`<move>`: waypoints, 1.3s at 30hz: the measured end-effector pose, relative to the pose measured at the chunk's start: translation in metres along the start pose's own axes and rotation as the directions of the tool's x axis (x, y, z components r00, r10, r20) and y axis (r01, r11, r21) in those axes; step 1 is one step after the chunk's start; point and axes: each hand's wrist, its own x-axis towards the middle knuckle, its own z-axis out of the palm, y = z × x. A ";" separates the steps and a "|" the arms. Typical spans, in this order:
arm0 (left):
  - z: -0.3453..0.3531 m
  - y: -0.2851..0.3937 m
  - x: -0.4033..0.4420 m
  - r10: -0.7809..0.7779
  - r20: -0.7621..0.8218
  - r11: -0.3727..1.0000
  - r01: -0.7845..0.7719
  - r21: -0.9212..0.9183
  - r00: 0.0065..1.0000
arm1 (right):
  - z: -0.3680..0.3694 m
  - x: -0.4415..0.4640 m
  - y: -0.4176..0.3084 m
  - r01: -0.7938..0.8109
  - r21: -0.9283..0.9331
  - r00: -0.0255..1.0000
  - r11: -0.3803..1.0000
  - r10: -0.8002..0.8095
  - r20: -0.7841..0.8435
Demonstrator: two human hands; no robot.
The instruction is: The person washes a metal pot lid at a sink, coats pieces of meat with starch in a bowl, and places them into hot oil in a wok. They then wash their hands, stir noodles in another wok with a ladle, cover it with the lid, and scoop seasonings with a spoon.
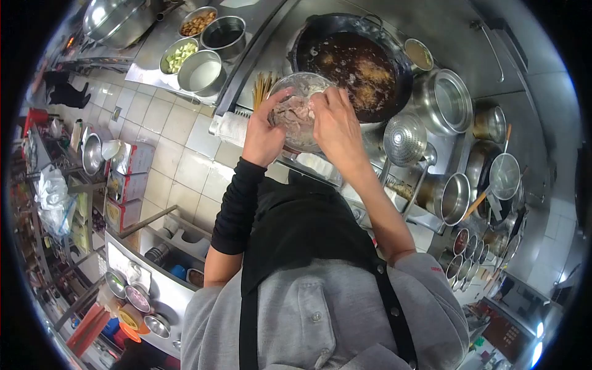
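1. One bowl of meat is held beside one wok's near-left edge — left hand's thumb and fingers spread.
2. Right hand's fingers are bunched over it; any pinch is hidden.
3. Four containers are set — worktop's right edge.

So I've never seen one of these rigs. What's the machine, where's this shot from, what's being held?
No machine: a person's bare hands, seen by one camera on their head looking down. The lens curves the edges. The left hand and right hand are at a bowl of pale, meat-like pieces; their exact grip is unclear. Just beyond, a wok holds dark, bubbly liquid. Beside it lies a perforated skimmer; green cubes sit in a container further left.
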 end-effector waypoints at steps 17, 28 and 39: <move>0.028 -0.007 0.015 0.145 0.066 0.978 -0.153 0.142 0.987 | -0.006 -0.005 0.046 -0.212 0.594 0.965 0.776 0.262 0.003; 0.045 -0.031 0.029 0.049 0.090 0.994 -0.057 0.094 0.995 | 0.014 -0.003 0.066 0.040 0.421 0.999 0.906 -0.033 -0.023; 0.021 -0.108 0.034 -0.063 0.019 0.988 0.065 -0.139 0.998 | 0.011 0.019 0.142 -0.256 0.469 0.953 0.845 0.302 -0.025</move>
